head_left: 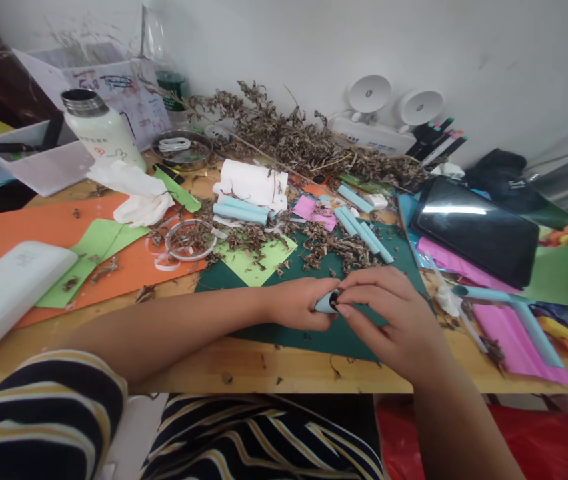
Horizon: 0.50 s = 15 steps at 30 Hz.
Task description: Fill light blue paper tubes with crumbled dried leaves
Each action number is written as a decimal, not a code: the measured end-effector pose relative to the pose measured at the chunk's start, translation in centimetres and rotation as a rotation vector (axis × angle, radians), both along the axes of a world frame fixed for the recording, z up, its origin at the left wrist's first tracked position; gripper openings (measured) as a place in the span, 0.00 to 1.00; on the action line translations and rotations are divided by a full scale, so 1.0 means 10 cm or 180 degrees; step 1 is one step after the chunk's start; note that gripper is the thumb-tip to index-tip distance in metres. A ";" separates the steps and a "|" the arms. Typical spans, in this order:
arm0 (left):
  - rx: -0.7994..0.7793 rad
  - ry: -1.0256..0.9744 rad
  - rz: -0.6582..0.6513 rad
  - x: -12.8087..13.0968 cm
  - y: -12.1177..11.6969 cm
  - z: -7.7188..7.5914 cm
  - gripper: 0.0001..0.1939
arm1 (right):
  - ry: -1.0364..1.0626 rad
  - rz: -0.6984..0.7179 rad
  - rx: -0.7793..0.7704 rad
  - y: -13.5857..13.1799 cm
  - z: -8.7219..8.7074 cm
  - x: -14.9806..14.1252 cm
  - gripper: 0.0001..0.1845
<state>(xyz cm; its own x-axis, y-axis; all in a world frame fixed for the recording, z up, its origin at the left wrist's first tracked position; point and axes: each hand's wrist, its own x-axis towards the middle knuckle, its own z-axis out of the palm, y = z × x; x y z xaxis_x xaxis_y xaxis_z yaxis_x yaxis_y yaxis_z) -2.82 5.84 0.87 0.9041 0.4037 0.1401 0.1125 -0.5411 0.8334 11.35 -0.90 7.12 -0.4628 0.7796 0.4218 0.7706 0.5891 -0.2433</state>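
Note:
My left hand is wrapped round a light-blue paper tube, whose open end faces my right hand. At that opening, the fingers of my right hand are pinched together; a dark bit of dried leaf shows there. Both hands are above a dark green sheet at the table's front. Just beyond them lie crumbled dried leaves and a lime-green paper square. More light-blue tubes rest on the sheet behind my right hand.
Dried leafy branches spread along the wall. A white bottle, crumpled tissue and tape roll stand or lie leftward. Rightward are a black tablet and pink paper. A white power bank is at near left.

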 end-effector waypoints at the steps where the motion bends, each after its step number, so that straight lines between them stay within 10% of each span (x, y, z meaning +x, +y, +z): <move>1: -0.0013 0.0003 -0.0009 0.00 0.00 0.00 0.11 | -0.0033 0.0027 0.0006 -0.01 0.00 0.01 0.03; 15: -0.0099 0.0066 -0.0052 -0.01 0.00 0.04 0.09 | -0.0396 0.0189 0.0728 -0.09 -0.09 0.04 0.11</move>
